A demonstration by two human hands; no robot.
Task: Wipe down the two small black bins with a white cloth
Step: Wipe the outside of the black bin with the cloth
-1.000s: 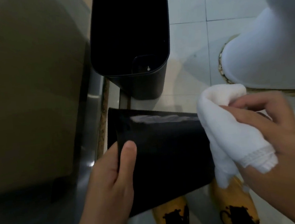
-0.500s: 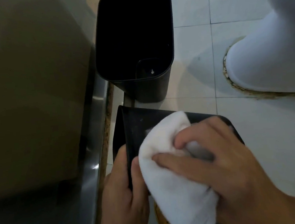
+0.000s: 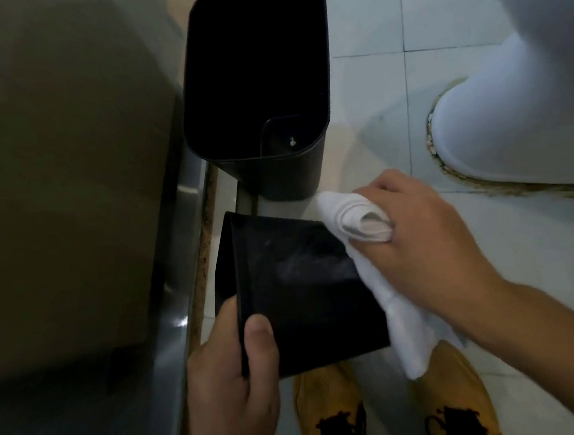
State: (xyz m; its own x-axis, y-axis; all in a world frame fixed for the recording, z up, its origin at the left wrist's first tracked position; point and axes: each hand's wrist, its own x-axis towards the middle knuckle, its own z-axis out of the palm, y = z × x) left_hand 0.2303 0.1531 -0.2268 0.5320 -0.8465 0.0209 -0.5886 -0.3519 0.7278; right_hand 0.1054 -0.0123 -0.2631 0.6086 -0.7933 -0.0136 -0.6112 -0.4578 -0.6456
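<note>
A small black bin (image 3: 298,292) is held on its side above the floor, its rim to the left. My left hand (image 3: 233,376) grips that rim, thumb on the outer wall. My right hand (image 3: 432,243) clutches a bunched white cloth (image 3: 358,225) against the bin's right end, and the cloth's tail hangs down past the bin's base. A faint pale smear shows on the bin's upper wall. The second black bin (image 3: 261,82) stands upright on the floor just beyond, open at the top with a small white speck inside.
A white toilet base (image 3: 511,124) with stained sealant stands on the tiled floor at the right. A brown panel with a metal edge (image 3: 179,260) runs along the left. Two yellow shoes (image 3: 332,416) show below the held bin.
My right hand has swept the cloth from the bin's left part, near my left thumb, over to its right end. The left hand keeps its grip on the rim.
</note>
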